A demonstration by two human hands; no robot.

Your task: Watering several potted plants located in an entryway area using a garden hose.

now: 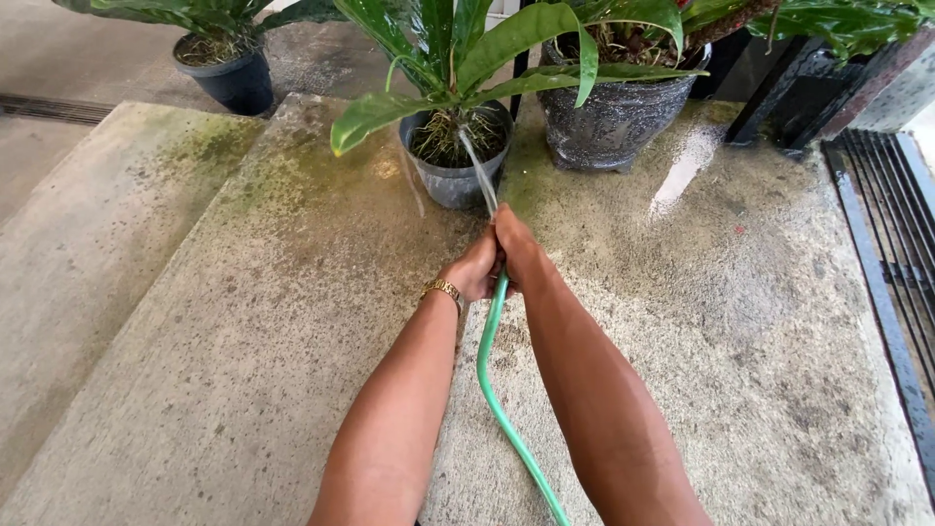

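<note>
Left hand and right hand meet at the centre of the view, both curled tight around the end of a green hose. The hose tip itself is hidden inside the two fists — its nozzle, if any, cannot be made out. A gold bracelet sits on the left wrist. The hose runs down between the forearms and is cut off at the bottom edge.

A thin stream of water leaves the hands and lands in a small grey pot holding a broad-leaved green plant with bare roots at its base. Just right of it stands a larger dark patterned pot, also planted; its top is cropped. A black pot stands well apart at upper left. All rest on a mossy, wet concrete slab — a metal grate lines the right edge.
</note>
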